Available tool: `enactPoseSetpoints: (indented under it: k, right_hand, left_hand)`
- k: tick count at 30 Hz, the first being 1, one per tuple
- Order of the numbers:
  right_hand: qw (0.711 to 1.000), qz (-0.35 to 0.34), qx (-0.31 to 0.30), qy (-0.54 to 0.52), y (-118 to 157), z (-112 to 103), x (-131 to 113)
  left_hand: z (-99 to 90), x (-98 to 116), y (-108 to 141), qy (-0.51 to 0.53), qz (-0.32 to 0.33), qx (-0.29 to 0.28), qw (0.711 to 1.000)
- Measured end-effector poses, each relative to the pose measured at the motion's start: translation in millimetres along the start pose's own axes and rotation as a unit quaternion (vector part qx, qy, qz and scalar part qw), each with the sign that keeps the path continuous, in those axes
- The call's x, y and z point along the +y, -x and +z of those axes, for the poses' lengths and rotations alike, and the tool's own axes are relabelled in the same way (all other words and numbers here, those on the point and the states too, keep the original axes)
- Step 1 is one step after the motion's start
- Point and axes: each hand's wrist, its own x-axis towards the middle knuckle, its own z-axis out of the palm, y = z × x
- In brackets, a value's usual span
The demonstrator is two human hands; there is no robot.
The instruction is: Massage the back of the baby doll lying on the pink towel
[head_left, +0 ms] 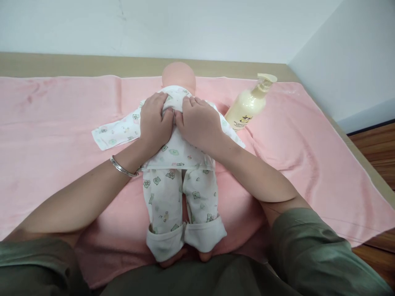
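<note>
A baby doll (pixel 179 76) in a white printed shirt (pixel 182 153) and matching trousers (pixel 166 197) lies stretched out, its bald head away from me and no face showing. Both of my hands rest on the upper part of the shirt. My left hand (pixel 156 121) lies on the left side with fingers pointing toward the head. Mirroring it, my right hand (pixel 200 123) covers the right side. The two thumbs almost meet along the middle, where the cloth is creased. Neither palm is visible. The trouser cuffs are turned up, and the doll's feet stick out nearest me.
A pink blanket (pixel 61 164) covers the tabletop (pixel 92 65) under the doll. To the right of the doll stands a pale yellow pump bottle (pixel 248 107), close to its sleeve. A white wall (pixel 185 28) bounds the far side; wooden furniture (pixel 379 152) shows at far right.
</note>
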Motion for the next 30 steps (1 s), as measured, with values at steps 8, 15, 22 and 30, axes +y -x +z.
enactPoseSetpoints:
  k: [8,15,22,30]
  right_hand:
    - [0.999,0.007,-0.026,-0.04,-21.7,1.3,18.0]
    - [0.999,-0.005,0.029,-0.015,0.5,7.7,2.2]
    - [1.0,0.003,0.003,-0.019,-5.2,5.2,3.3]
    - [0.999,0.001,-0.019,-0.035,-22.2,5.5,18.3]
  left_hand:
    - [-1.5,0.2,8.1,0.024,0.063,0.024,0.997]
    - [-2.5,13.1,-3.2,-0.024,-0.035,-0.02,0.999]
    - [-4.8,9.5,4.0,0.0,0.012,0.006,1.0]
    - [-4.3,9.1,7.5,0.016,0.008,0.009,1.0]
